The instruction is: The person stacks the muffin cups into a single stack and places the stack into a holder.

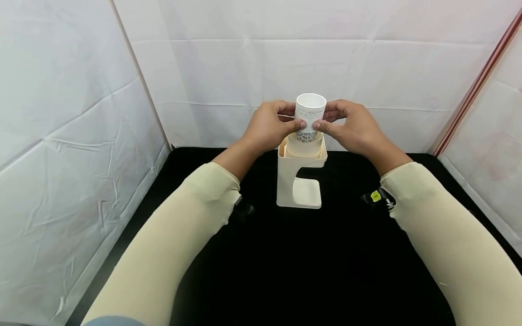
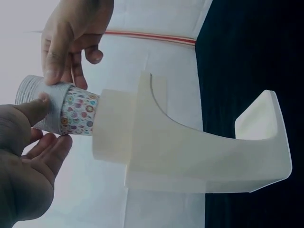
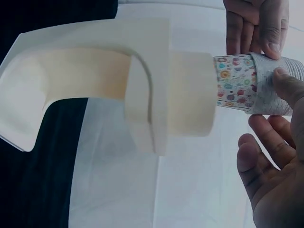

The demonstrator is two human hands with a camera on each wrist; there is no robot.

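While my sleeves (image 1: pixel 175 244) fill the near edge of the head view, my left hand (image 1: pixel 267 127) and right hand (image 1: pixel 352 127) meet beyond them over the black table (image 1: pixel 334 271), each pinching the stack of paper cups (image 1: pixel 310 115) between thumb and fingertips. That stack stands upright in the round top opening of the cream cup dispenser (image 1: pixel 299 181), its lower end sunk in the collar, its ribbed rims and a band of printed pattern (image 2: pixel 80 114) showing above.

I judge the cups very light, thin-walled and easily crushed, so the hold belongs on the dense rolled rims, where the nested layers stiffen each other, with even pressure from both sides. The waxy paper may slip if pinched too softly. The dispenser looks rigid but light enough to tip.

How many cups are nested I cannot count, and how deep the stack reaches inside the collar is hidden. Behind everything hangs the white cloth backdrop (image 1: pixel 285 54).
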